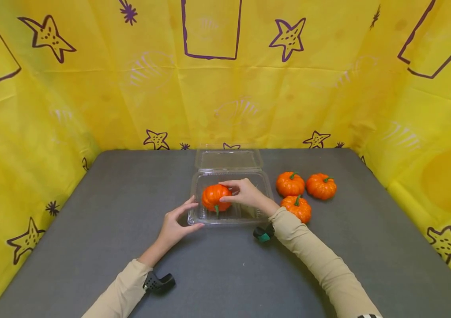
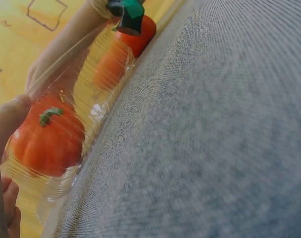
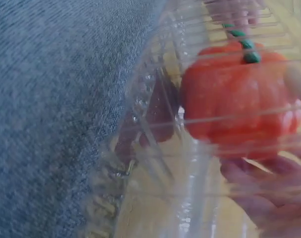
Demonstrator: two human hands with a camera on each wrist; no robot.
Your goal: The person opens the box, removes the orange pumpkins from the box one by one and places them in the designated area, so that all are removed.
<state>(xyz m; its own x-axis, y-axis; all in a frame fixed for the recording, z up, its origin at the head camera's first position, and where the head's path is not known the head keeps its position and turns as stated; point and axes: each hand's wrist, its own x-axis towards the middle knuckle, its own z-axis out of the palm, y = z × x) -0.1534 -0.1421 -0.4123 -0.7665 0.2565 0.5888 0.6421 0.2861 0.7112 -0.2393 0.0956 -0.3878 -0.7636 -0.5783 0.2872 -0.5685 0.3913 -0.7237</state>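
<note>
A clear plastic clamshell container (image 1: 233, 219) lies on the table with its lid (image 1: 229, 160) laid back toward the far wall. My right hand (image 1: 245, 193) pinches a small orange toy pumpkin (image 1: 213, 196) in the left half of the base; its green stem points toward me. The same pumpkin (image 2: 49, 141) shows through the clear wall in the left wrist view and, blurred, the pumpkin (image 3: 234, 94) in the right wrist view. At the container's front left corner is my left hand (image 1: 174, 225), thumb at the front side and straight, spread fingers at the left side.
Right of the container stand three more orange pumpkins: one pumpkin (image 1: 290, 184) at the back, another pumpkin (image 1: 321, 186) farther right, and a nearer pumpkin (image 1: 298, 210) beside my right sleeve (image 1: 309, 247). A yellow patterned cloth (image 1: 225, 88) encloses the dark grey table (image 1: 225, 274) at back and sides.
</note>
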